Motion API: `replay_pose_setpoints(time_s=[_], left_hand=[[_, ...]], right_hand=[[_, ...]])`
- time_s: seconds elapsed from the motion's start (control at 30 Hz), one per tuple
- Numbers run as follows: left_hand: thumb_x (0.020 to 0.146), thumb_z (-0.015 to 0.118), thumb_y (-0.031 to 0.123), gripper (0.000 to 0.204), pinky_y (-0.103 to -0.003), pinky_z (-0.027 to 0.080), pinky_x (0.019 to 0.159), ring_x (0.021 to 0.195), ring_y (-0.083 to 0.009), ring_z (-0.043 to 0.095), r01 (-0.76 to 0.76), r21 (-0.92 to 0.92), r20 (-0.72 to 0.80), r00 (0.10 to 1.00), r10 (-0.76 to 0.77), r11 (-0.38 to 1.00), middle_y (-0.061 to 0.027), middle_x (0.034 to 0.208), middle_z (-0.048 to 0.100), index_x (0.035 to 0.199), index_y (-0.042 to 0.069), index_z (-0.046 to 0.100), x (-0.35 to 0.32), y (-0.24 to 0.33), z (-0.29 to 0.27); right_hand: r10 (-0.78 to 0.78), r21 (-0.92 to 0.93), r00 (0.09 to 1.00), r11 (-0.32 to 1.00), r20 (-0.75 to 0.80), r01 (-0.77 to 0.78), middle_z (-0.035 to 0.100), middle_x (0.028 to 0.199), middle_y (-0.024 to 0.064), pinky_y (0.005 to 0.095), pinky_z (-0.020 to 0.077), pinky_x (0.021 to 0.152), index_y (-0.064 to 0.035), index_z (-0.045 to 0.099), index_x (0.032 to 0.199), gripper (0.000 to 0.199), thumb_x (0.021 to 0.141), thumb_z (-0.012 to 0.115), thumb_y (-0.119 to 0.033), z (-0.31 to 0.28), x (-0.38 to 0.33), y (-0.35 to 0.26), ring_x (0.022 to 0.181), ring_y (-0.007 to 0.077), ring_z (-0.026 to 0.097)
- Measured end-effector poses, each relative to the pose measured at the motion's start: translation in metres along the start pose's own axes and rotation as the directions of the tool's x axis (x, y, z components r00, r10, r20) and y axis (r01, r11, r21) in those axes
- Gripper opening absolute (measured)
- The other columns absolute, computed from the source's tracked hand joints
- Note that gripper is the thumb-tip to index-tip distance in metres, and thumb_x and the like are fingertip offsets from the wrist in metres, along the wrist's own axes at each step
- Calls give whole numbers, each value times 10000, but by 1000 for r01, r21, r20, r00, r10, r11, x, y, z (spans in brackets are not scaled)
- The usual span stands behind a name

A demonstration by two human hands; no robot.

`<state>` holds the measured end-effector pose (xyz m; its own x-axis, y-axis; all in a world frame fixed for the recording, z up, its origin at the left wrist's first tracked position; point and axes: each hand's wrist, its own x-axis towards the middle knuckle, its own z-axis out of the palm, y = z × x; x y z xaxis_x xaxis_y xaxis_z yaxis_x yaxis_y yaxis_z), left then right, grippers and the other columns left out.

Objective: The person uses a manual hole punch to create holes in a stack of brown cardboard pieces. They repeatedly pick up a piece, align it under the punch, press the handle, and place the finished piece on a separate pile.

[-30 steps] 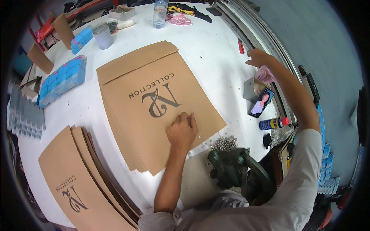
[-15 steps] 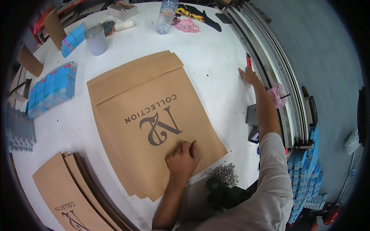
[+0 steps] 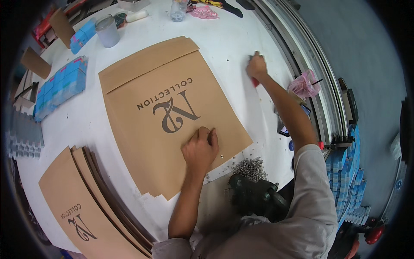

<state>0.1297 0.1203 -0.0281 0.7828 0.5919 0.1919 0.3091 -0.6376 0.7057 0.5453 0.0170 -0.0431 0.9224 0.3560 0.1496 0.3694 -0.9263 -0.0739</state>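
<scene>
A stack of brown paper bags (image 3: 142, 151) with black print and a folded top lies on the white table before me. My left hand (image 3: 200, 149) rests on the top bag near its near edge, fingers curled closed; what they hold, if anything, is hidden. A small metal eyelet (image 3: 221, 156) shows in the paper beside it. Over the table right of the stack, my right hand (image 3: 257, 68) is closed around a red utility knife (image 3: 255, 82), mostly covered by the hand and blurred. A heap of small metal eyelets (image 3: 250, 169) sits beside a dark green machine (image 3: 258, 194).
More brown bags (image 3: 64, 185) stand stacked at near left. Blue packs (image 3: 62, 88), a lidded jar (image 3: 108, 32) and a clear bottle (image 3: 177, 11) are farther off. A metal rail (image 3: 319, 82) with a pink plastic bag (image 3: 305, 84) runs along the right side.
My right hand has taken the red utility knife from beside the rail and moved left with it toward the stack. My left hand stays on the bag. The view has shifted slightly.
</scene>
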Motion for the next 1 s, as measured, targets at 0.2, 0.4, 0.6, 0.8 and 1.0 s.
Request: replay_pose_setpoints(time_s=[0.2,0.4,0.6,0.8,1.0], left_hand=[[935,706,305,227,-461,554,577,663,-329,721,0,-119,-8,1000,-1,993,-104,791,744,847,100,665,-3,1,2],[920,702,302,223,-499,573,690,744,-367,729,-17,-100,10,1000,18,995,-127,838,751,913,80,697,-5,1,-2],[918,692,294,253,-509,573,754,859,-401,722,-166,80,1,986,167,983,-176,961,730,1013,60,699,-13,5,-8],[902,711,295,298,-494,568,804,965,-384,692,-341,150,13,939,343,928,-180,998,695,1057,40,705,-34,9,-17],[889,735,205,211,-474,546,804,918,-384,666,-446,-31,-129,889,439,895,-176,969,686,1015,35,728,-70,-8,-42]], right_hand=[[-544,453,836,765,75,458,720,1031,155,354,575,815,22,621,1321,518,888,816,-184,-112,-86,-53,879,235,706],[-661,647,750,558,-33,520,693,998,73,309,562,787,9,616,1346,482,928,800,-146,-315,-242,-88,890,128,663],[-664,450,747,678,36,581,707,1099,119,312,579,805,-27,556,1437,518,971,738,-163,-417,-347,-50,901,159,690],[-310,609,923,694,-230,385,691,1144,105,235,523,726,-61,558,1397,372,1063,620,-214,-443,-423,56,870,84,642],[120,980,992,187,45,-67,697,1180,146,250,582,808,-16,557,1419,441,1073,585,-289,-374,-477,197,1002,178,708]])
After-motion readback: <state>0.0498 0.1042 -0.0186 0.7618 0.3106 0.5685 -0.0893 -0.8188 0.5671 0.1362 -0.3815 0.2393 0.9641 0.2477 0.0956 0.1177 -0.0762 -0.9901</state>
